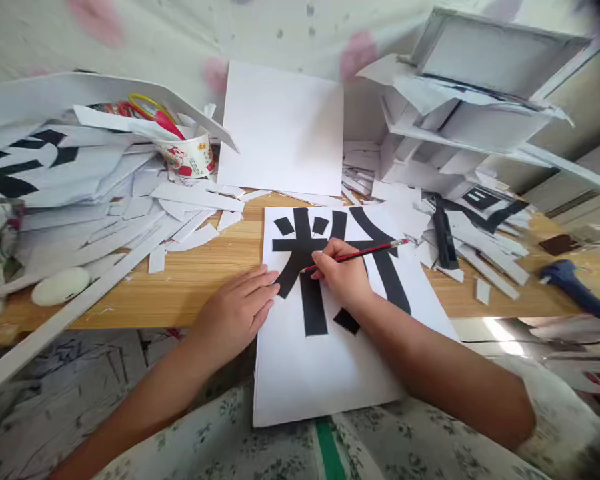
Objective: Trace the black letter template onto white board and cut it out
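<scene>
Pencil [360, 253]: red, held slanted over the black strokes near the middle of the table's near edge; the tip is set down at the left and the eraser end is raised toward the right.
Right hand [343, 273]: closed around the lower shaft, which is pinched between thumb and fingers; the heel of the hand is rested on the paper, and the forearm is brought in from the near right.
Left hand [237, 310]: laid flat, palm down, with the fingers straight and pressed together across the sheet's left edge; the fingertips are placed just beside the black strokes, and the forearm is brought in from the near left.
White sheet [300, 380]: laid at the near edge of the table, with its lower part carried past that edge toward the lap.
Black character [313, 293]: large black strokes, spread over the upper half of the sheet.
Table [205, 267]: wooden, with bare wood seen left of the sheet.
Paper scraps [130, 207]: heaped toward the left edge and the far left corner.
Paper cup [193, 157]: stood at the far edge, left of centre.
White board [283, 127]: propped upright at the far edge, behind the sheet.
Blue tool [573, 283]: laid near the right edge.
</scene>
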`<action>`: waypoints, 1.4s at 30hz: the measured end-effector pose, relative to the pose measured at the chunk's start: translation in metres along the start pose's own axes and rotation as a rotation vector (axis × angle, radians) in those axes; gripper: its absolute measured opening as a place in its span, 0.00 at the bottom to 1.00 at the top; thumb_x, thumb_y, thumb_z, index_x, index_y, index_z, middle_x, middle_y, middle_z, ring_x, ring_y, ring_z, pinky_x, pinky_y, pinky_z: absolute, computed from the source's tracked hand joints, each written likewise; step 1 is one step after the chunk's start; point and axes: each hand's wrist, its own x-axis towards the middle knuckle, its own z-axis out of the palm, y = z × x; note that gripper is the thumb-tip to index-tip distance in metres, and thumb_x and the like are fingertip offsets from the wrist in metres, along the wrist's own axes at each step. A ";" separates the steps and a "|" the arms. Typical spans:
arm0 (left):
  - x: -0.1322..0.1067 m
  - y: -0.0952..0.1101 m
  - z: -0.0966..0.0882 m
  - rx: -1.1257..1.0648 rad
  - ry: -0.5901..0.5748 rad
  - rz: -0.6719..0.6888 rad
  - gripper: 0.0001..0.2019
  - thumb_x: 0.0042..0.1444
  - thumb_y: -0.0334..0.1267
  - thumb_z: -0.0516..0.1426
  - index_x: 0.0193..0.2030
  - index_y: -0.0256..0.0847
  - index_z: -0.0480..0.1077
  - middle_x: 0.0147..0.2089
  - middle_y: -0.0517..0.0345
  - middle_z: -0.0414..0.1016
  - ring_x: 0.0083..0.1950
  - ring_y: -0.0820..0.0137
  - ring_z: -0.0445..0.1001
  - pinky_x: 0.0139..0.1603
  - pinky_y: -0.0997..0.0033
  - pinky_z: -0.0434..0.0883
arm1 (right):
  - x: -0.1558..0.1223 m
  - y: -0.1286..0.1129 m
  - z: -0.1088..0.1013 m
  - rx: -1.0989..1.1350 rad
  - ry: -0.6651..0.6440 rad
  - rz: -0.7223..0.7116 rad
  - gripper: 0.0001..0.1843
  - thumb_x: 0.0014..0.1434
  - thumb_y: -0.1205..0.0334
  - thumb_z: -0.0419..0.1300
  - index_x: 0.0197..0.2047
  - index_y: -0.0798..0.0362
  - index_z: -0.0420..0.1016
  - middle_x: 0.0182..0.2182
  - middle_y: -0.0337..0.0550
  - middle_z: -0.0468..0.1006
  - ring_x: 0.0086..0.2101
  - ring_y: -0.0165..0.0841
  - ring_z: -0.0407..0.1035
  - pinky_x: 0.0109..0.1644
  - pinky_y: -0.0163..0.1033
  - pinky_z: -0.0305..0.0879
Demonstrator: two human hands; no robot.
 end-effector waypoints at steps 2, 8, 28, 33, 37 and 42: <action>0.002 0.002 0.001 -0.013 0.006 -0.023 0.12 0.62 0.30 0.52 0.49 0.35 0.73 0.57 0.52 0.73 0.62 0.62 0.68 0.62 0.54 0.70 | 0.004 -0.004 0.000 -0.006 -0.036 0.048 0.14 0.49 0.61 0.59 0.19 0.51 0.57 0.11 0.32 0.67 0.16 0.27 0.67 0.19 0.29 0.53; 0.004 0.002 -0.004 -0.002 -0.069 -0.045 0.09 0.63 0.33 0.50 0.42 0.38 0.72 0.58 0.52 0.72 0.62 0.61 0.68 0.62 0.52 0.70 | 0.017 -0.022 0.011 -0.015 -0.370 0.026 0.14 0.48 0.64 0.61 0.20 0.51 0.57 0.11 0.31 0.67 0.13 0.24 0.59 0.15 0.28 0.51; 0.004 0.002 -0.011 -0.104 -0.148 -0.125 0.14 0.64 0.34 0.49 0.53 0.35 0.69 0.61 0.46 0.68 0.63 0.62 0.67 0.66 0.56 0.65 | 0.020 -0.002 0.028 -0.103 -0.528 -0.313 0.15 0.47 0.68 0.57 0.17 0.52 0.54 0.16 0.31 0.60 0.19 0.23 0.54 0.21 0.30 0.48; 0.005 0.002 -0.012 -0.139 -0.177 -0.164 0.16 0.65 0.35 0.49 0.57 0.37 0.67 0.62 0.48 0.68 0.64 0.62 0.65 0.67 0.55 0.64 | 0.020 -0.004 0.026 -0.089 -0.543 -0.264 0.15 0.46 0.69 0.57 0.16 0.51 0.53 0.16 0.31 0.59 0.19 0.23 0.54 0.21 0.31 0.49; 0.005 0.002 -0.012 -0.137 -0.170 -0.158 0.13 0.64 0.35 0.49 0.51 0.39 0.69 0.62 0.48 0.68 0.64 0.63 0.64 0.67 0.55 0.64 | 0.019 -0.004 0.026 -0.083 -0.522 -0.264 0.15 0.48 0.66 0.58 0.17 0.51 0.55 0.16 0.32 0.61 0.20 0.24 0.55 0.21 0.31 0.50; 0.005 0.002 -0.012 -0.135 -0.193 -0.152 0.10 0.64 0.33 0.49 0.48 0.41 0.68 0.61 0.53 0.69 0.66 0.64 0.63 0.67 0.54 0.63 | 0.021 -0.003 0.023 -0.087 -0.574 -0.268 0.15 0.45 0.70 0.56 0.16 0.52 0.53 0.16 0.31 0.59 0.20 0.23 0.54 0.22 0.31 0.48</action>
